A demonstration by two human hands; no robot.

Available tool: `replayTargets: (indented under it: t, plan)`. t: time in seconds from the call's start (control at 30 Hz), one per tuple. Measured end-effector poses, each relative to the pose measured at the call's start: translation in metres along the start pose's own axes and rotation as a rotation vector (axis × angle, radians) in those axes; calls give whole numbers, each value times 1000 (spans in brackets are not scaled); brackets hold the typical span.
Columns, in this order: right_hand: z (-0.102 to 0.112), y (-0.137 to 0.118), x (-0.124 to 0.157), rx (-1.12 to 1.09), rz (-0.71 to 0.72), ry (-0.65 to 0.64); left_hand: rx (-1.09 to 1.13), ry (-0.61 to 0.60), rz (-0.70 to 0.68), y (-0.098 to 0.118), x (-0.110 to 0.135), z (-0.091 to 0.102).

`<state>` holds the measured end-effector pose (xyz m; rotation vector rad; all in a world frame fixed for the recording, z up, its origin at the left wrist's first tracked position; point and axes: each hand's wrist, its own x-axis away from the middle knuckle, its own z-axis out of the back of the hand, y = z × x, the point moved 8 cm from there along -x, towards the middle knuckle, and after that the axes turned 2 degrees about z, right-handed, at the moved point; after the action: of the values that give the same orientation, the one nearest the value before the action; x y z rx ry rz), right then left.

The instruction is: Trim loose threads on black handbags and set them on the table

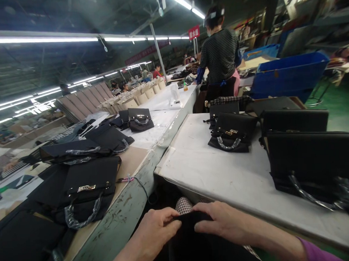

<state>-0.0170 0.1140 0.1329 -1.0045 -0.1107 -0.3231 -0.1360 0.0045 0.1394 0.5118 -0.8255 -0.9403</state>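
Note:
A black bag (pixel 190 246) lies low in front of me over my lap, its lower part lost in dark shadow. My left hand (pixel 153 235) pinches its upper edge between thumb and fingers. On the same edge, a short way to the right, my right hand (pixel 218 221) is closed with thumb below and fingers on top. Nearest on the left bench is a black handbag (pixel 91 179) with a metal clasp and a plastic-wrapped handle. Larger black handbags (pixel 313 158) stand on the right table, and a smaller black handbag (pixel 233 129) sits behind them to the left.
A long bench (pixel 160 141) runs away on the left, and a white-topped table (pixel 190 161) adjoins on the right. A pink-handled tool (pixel 126 179) lies at the bench edge. Ahead, a co-worker (pixel 220 54) stands near a blue bin (pixel 285 78). A glue bottle (pixel 185 86) stands farther off.

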Motion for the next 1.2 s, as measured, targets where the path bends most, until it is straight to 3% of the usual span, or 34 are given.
replayTargets:
  t: [0.13,0.27,0.47,0.67,1.0,1.2]
  plan:
    - [-3,11,23,-83,-116,-125,18,-60,73,-13,2,3]
    - [-2,15,39,-142,-84,-151,61,-170,77,-13,3,5]
    - [-4,34,39,-334,-112,-214,-11,-269,-3,3,5,5]
    - [-2,47,34,-414,-86,-256,5,-345,-29,3,0,-3]
    - [-11,68,36,-611,-139,-347,10,-394,-4,1,0,-6]
    - [1,63,56,-458,-175,-325,34,-352,26,-10,-4,-5]
